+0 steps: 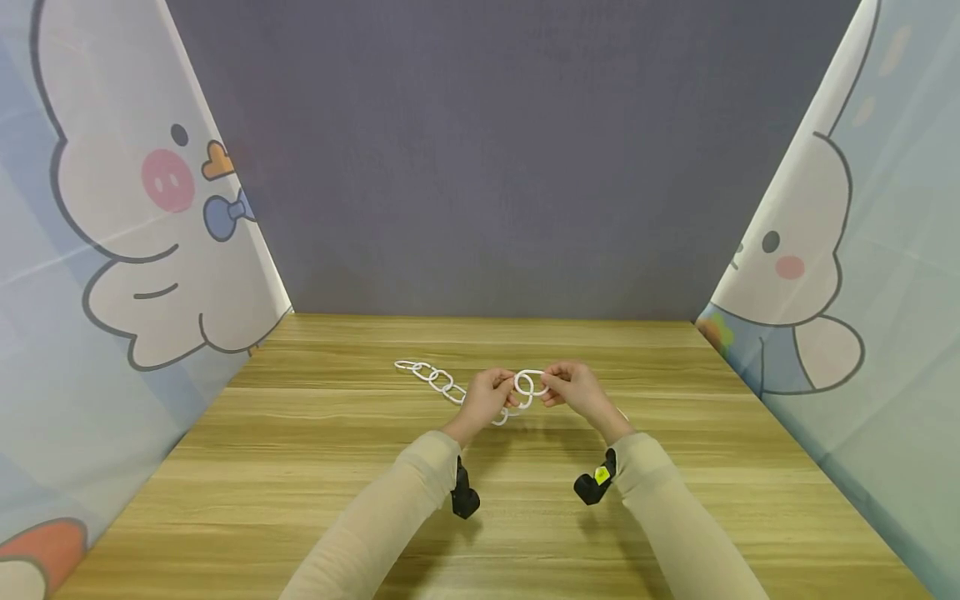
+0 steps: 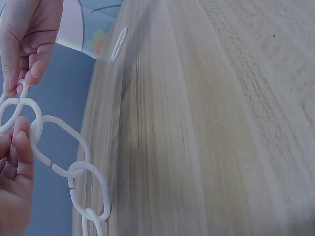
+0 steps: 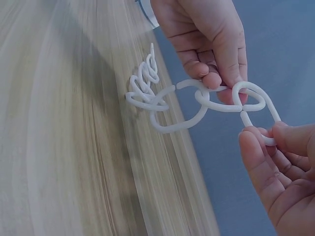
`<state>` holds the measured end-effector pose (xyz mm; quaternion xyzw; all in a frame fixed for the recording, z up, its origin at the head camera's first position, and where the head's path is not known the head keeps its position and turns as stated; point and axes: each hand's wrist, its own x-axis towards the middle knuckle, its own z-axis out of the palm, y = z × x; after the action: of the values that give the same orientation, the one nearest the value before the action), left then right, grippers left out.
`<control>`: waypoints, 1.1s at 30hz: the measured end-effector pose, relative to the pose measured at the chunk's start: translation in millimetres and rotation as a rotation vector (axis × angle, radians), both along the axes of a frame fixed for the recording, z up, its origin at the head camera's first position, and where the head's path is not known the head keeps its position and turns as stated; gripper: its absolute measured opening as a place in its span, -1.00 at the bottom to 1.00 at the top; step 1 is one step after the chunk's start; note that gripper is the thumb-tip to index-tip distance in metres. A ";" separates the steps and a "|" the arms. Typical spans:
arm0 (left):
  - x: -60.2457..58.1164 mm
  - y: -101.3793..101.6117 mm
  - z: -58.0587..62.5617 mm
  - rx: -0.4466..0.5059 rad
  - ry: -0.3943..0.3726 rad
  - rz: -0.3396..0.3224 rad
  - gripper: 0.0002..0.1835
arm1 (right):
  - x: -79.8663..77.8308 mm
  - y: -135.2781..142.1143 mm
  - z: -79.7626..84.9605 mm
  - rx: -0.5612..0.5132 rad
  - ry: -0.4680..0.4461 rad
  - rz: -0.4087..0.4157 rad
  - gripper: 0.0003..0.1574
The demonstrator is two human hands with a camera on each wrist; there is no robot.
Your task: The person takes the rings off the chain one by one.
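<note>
Near the middle of the table, my left hand [image 1: 484, 400] pinches the end link [image 3: 216, 106] of a white plastic chain [image 3: 170, 130]. My right hand [image 1: 581, 392] pinches another white link [image 3: 271, 105] between thumb and fingers. In the right wrist view these two links cross, the left one lying at the small gap in the right one's side. From the left hand the chain hangs down and trails over the table to the far left, each link having a narrow slit. Part of it is hidden behind the left hand in the head view.
A separate white link [image 2: 119, 44] lies on the wooden table [image 1: 525, 533], mostly hidden behind my right wrist in the head view. A dark grey panel [image 1: 480, 167] stands along the back. Printed cloth walls [image 1: 135, 333] close off both sides.
</note>
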<state>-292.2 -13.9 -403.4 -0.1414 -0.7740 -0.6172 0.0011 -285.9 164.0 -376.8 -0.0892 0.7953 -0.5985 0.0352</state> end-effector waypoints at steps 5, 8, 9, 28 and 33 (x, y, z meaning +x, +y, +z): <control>0.5 1.1 0.7 -0.005 0.003 0.005 -0.76 | 0.7 0.2 0.4 -0.015 -0.006 0.005 -0.71; 0.3 2.0 0.6 -0.017 0.008 0.009 -0.76 | 0.5 0.7 0.3 -0.020 -0.014 0.005 -0.70; 0.3 2.4 0.5 -0.021 0.011 0.011 -0.76 | 0.2 1.0 0.3 -0.022 -0.018 0.005 -0.69; 2.9 6.0 1.8 -0.013 0.052 -0.009 -0.79 | -1.4 4.6 -0.1 -0.072 -0.046 0.032 -0.66; 1.2 6.2 -0.7 -0.007 0.059 -0.013 -0.80 | -1.1 3.7 2.1 -0.078 -0.044 0.049 -0.66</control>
<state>-291.0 -7.6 -404.1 -0.1645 -0.7749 -0.6100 0.0192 -287.0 167.7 -374.7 -0.0969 0.7681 -0.6298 0.0637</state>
